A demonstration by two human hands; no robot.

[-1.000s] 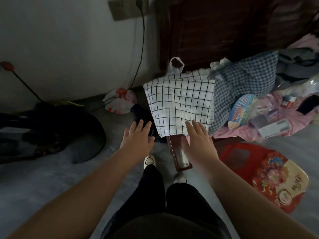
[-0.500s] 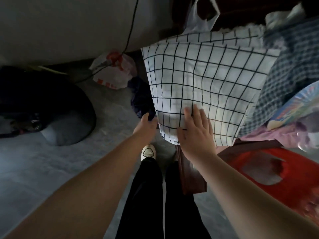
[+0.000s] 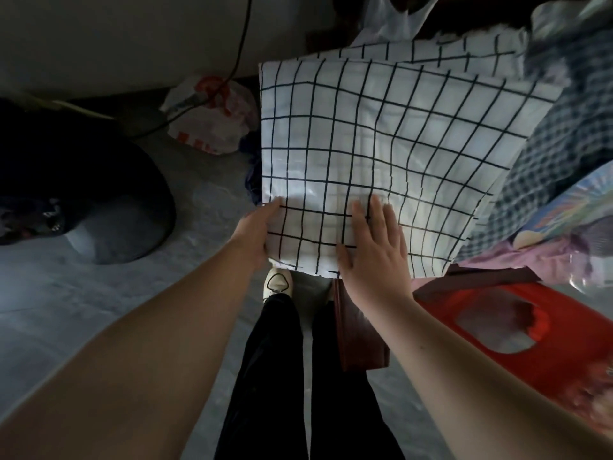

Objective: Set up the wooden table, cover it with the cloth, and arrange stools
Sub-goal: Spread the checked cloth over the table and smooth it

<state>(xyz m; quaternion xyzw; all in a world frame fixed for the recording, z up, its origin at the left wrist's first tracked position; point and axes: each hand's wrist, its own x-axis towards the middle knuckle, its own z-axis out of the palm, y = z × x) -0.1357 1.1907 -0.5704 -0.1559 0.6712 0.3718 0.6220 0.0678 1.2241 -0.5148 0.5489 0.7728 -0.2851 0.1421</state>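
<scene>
Looking down at a folded checked cloth [image 3: 381, 144], white with black lines, on a heap of clothes [image 3: 564, 127] near the wall. Gripping its near left corner with the left hand [image 3: 255, 230], thumb on top, fingers hidden below. Pressing the right hand [image 3: 374, 250] flat on the near edge, fingers straight and open. Beneath that edge, a dark wooden desk [image 3: 360, 340]; just beside it on the floor, a red stool [image 3: 491, 370].

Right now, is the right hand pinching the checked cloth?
No, the right hand lies flat on top of the checked cloth with its fingers straight.
</scene>
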